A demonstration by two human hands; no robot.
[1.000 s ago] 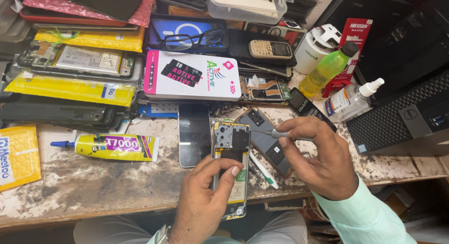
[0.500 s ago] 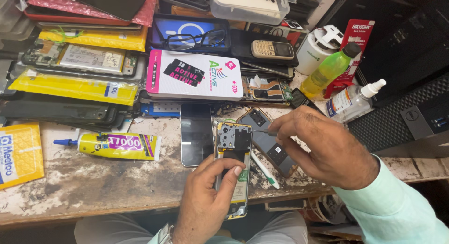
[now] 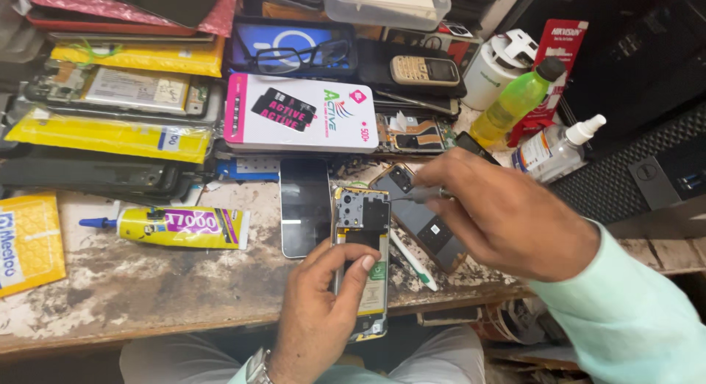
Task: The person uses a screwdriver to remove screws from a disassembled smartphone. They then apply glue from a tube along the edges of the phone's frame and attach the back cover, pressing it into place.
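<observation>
Work on an opened phone [image 3: 362,259] is in the unscrewing or screwing stage, it seems. The phone lies at the front edge of the workbench [image 3: 147,281], back cover off, its board showing. The left hand [image 3: 320,310] is closed around its lower half, thumb pressed on the middle. The right hand [image 3: 507,215] pinches a thin screwdriver [image 3: 415,196], and its tip points at the upper right corner of the phone. A dark glass panel [image 3: 304,206] lies just beside the phone, a glue tube [image 3: 176,226] further left. The next move probably needs a steady tip seated exactly in the small screw.
</observation>
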